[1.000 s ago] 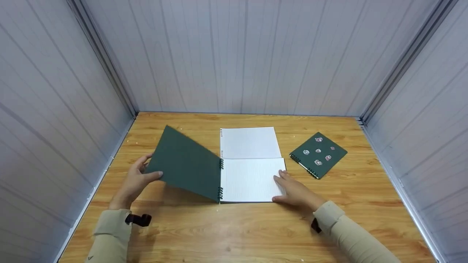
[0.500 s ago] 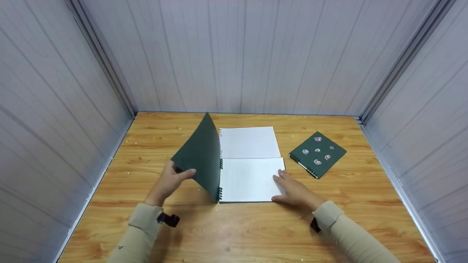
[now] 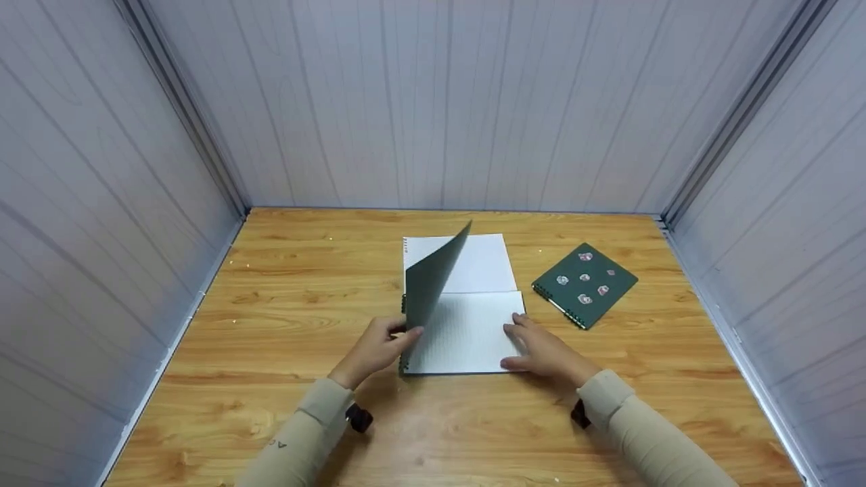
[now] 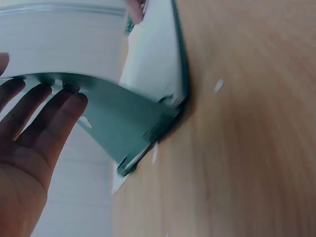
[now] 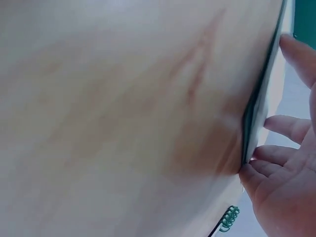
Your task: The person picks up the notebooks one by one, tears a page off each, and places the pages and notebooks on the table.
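A spiral notebook lies with its lined page (image 3: pixel 467 331) exposed, and its dark green cover (image 3: pixel 433 277) stands raised and curved over the left part of that page. My left hand (image 3: pixel 375 348) holds the cover's near edge between thumb and fingers; the left wrist view shows the fingers (image 4: pixel 54 113) against the green cover (image 4: pixel 113 113). My right hand (image 3: pixel 548 352) rests on the page's right edge with spread fingers. In the right wrist view the right hand (image 5: pixel 286 168) touches the notebook's edge (image 5: pixel 254 113).
A white punched sheet (image 3: pixel 484 264) lies behind the notebook. To the right is a smaller green spiral notebook (image 3: pixel 585 287) with several stickers, turned diagonally. Pale panel walls (image 3: pixel 419 101) enclose the wooden table (image 3: pixel 284 284) at the back and sides.
My left hand has moved right with the cover, which has swung from the left side up and over the lined page. My right hand has stayed at the page's right edge.
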The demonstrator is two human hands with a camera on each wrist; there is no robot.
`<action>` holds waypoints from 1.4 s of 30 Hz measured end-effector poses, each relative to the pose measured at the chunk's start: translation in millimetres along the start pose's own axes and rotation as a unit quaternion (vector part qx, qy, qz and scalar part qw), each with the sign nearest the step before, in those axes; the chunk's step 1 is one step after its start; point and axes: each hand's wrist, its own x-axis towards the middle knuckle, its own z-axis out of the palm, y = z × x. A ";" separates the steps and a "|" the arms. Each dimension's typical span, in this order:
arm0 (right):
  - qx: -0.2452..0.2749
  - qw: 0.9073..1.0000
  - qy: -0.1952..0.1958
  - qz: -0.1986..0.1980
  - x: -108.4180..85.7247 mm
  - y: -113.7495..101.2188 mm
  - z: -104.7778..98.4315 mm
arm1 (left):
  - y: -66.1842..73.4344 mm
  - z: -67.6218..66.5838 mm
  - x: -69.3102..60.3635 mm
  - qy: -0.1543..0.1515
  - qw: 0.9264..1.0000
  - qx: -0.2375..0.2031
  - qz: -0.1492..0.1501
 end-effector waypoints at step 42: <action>0.183 0.950 0.114 0.227 5.6 7.4 -13.5 | 7.9 110.1 43.9 -0.069 0.880 0.467 -0.058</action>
